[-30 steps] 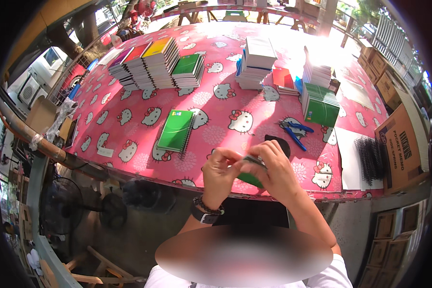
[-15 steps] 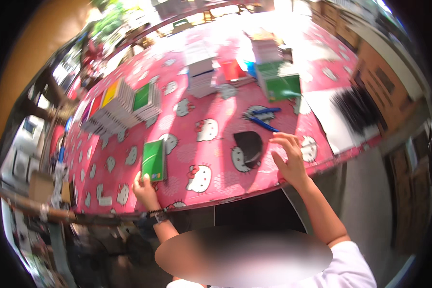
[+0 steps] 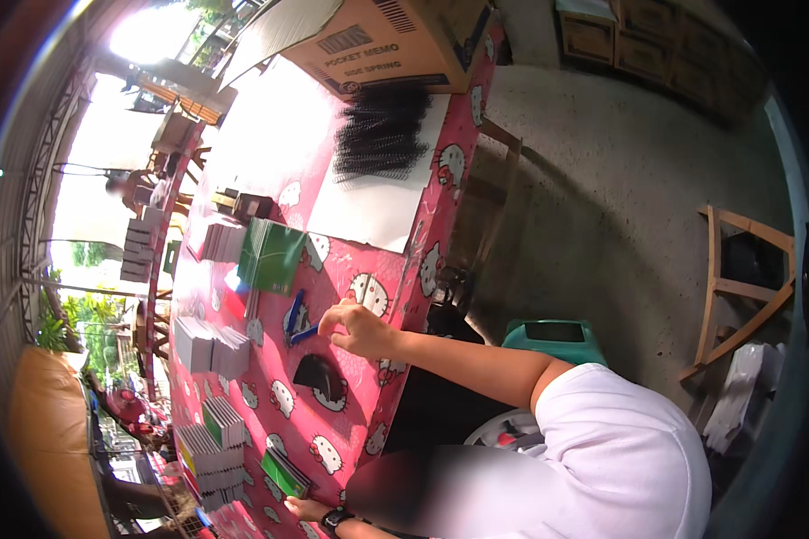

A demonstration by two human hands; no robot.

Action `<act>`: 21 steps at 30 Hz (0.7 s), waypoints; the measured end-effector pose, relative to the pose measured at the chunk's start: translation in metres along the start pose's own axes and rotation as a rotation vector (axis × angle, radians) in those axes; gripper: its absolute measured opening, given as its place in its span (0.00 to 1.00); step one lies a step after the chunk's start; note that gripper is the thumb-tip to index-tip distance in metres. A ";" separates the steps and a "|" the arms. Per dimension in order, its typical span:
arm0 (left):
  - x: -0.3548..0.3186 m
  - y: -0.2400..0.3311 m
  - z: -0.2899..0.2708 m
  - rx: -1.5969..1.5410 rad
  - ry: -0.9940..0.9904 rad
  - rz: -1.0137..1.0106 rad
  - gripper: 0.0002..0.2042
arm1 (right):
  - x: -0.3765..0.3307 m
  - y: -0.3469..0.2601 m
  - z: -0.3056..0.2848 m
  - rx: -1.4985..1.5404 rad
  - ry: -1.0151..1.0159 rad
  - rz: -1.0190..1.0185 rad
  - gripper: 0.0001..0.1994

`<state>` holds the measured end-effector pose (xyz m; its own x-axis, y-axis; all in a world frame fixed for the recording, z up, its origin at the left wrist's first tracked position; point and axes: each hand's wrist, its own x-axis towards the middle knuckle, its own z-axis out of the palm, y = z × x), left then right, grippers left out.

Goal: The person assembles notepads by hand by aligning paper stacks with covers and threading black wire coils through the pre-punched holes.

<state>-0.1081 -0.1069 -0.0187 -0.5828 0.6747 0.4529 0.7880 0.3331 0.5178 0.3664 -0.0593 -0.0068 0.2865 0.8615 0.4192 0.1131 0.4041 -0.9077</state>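
In the head view, a person works at a table with a pink cloth (image 3: pixel 343 262), which has white cat faces on it. The left hand (image 3: pixel 309 508) is down low, with a dark watch (image 3: pixel 334 518) on its wrist. Its fingertips are at the near end of a small green spiral notebook (image 3: pixel 285 474) that is on the cloth. I cannot tell if they grip it.

The right hand (image 3: pixel 361 330) is farther up, over the cloth, with its fingers loosely bent. Its fingertips are right by the blue-handled pliers (image 3: pixel 294 316); I cannot tell if they touch them. A black, rounded thing (image 3: pixel 322 379) lies just beside that hand.

Near the green notebook is a small green-topped pile (image 3: pixel 222 422). More green notebooks (image 3: pixel 274 256) stand past the pliers. Black spiral coils (image 3: pixel 379 135) lie on white paper (image 3: pixel 360 211), next to a big cardboard box (image 3: pixel 386 40).
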 end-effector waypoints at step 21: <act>-0.212 0.142 -0.137 -0.521 -1.656 0.091 0.10 | -0.139 -0.066 -0.133 0.029 -1.812 0.643 0.11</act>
<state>0.1002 -0.2933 0.0578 0.5222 0.6928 -0.4973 0.4685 0.2542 0.8461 0.4455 -0.2463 -0.0076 -0.9135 0.0960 -0.3954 0.3901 -0.0696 -0.9181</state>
